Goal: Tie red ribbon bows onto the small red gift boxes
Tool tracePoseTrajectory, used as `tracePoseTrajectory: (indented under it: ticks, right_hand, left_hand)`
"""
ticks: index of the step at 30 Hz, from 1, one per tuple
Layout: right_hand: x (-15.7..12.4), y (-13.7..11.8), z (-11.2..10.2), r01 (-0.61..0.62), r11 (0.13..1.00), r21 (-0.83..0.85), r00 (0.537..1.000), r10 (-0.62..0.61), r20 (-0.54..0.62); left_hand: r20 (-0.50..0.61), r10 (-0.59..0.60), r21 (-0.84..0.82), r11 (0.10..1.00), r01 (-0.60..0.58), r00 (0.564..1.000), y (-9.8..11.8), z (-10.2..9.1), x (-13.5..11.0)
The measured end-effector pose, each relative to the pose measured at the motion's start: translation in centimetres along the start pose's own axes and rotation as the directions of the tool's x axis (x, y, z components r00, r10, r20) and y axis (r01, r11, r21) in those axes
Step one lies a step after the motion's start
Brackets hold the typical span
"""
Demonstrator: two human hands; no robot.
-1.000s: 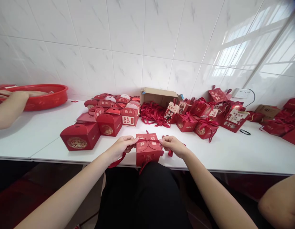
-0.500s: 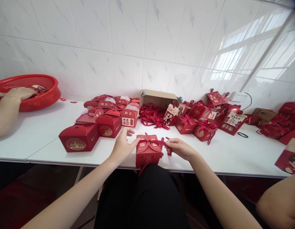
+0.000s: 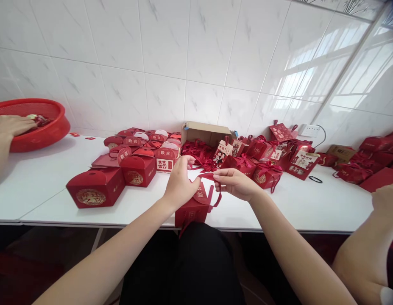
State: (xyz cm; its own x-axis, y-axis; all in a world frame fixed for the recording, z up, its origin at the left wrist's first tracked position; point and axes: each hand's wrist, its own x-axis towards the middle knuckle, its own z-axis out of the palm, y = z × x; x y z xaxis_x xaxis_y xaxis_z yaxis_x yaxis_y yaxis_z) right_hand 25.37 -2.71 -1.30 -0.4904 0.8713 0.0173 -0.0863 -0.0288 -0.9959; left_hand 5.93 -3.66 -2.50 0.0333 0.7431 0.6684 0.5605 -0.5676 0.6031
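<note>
A small red gift box (image 3: 191, 212) stands at the white table's front edge, just ahead of me. My left hand (image 3: 180, 184) rests on its top with fingers curled, pinching the red ribbon (image 3: 212, 192) that loops over the box. My right hand (image 3: 236, 183) pinches the other end of that ribbon just right of the box. The box's lid is mostly hidden under my left hand.
Several red gift boxes (image 3: 96, 188) sit to the left and behind. An open cardboard box (image 3: 205, 131) with a heap of red ribbons (image 3: 199, 152) stands at the back. More ribboned boxes (image 3: 266, 171) lie right. Another person's hand (image 3: 8, 125) reaches into a red basin (image 3: 34, 135) far left; another arm (image 3: 371, 241) is at right.
My left hand has moved from the box's left side onto its top. My right hand has lifted the ribbon end up and inward. The view has shifted slightly to the right.
</note>
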Motion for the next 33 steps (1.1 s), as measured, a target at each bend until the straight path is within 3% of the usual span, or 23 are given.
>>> tracePoseTrajectory:
  ticks: [5, 11, 16, 20, 23, 26, 28, 30, 33]
  right_hand:
    - [0.2, 1.5, -0.7, 0.042, 0.985, -0.168, 0.999, -0.043, -0.001]
    - [1.7, 3.2, 2.5, 0.219, 0.94, -0.263, 0.975, -0.222, 0.016]
    - [2.7, 3.7, 4.9, 0.289, 0.897, -0.333, 0.939, -0.334, -0.086]
    - [3.0, 4.5, 5.5, 0.251, 0.939, -0.234, 0.935, -0.298, -0.192]
    - [2.9, 4.8, 5.8, 0.276, 0.949, -0.155, 0.938, -0.301, -0.173]
    - [2.9, 4.6, 6.2, 0.266, 0.951, -0.157, 0.94, -0.292, -0.176]
    - [2.9, 4.4, 6.6, 0.207, 0.95, -0.232, 0.935, -0.262, -0.238]
    - [3.1, 4.4, 6.9, 0.14, 0.933, -0.331, 0.918, -0.248, -0.31]
    - [3.5, 4.4, 7.2, 0.09, 0.894, -0.44, 0.886, -0.274, -0.375]
  left_hand:
    - [0.007, -0.174, -0.076, 0.982, 0.174, 0.985, -0.3, -0.7, -0.4]
    - [0.025, -0.234, -0.168, 0.958, 0.235, 0.972, -0.1, -0.2, -0.5]
    - [0.128, -0.255, -0.279, 0.918, 0.282, 0.958, -0.3, -1.7, -0.2]
    - [0.192, -0.312, -0.353, 0.863, 0.362, 0.93, -2.2, -3.4, -0.8]
    - [0.279, -0.414, -0.198, 0.858, 0.474, 0.866, -4.1, -3.8, -1.7]
    - [0.514, -0.481, -0.084, 0.796, 0.6, 0.71, -5.3, -3.8, -2.6]
    - [0.602, -0.498, -0.067, 0.747, 0.661, 0.624, -5.3, -4.2, -2.9]
    - [0.608, -0.485, -0.082, 0.75, 0.657, 0.629, -4.8, -4.9, -2.9]
    - [0.571, -0.414, -0.128, 0.808, 0.576, 0.709, -3.2, -6.4, -1.9]
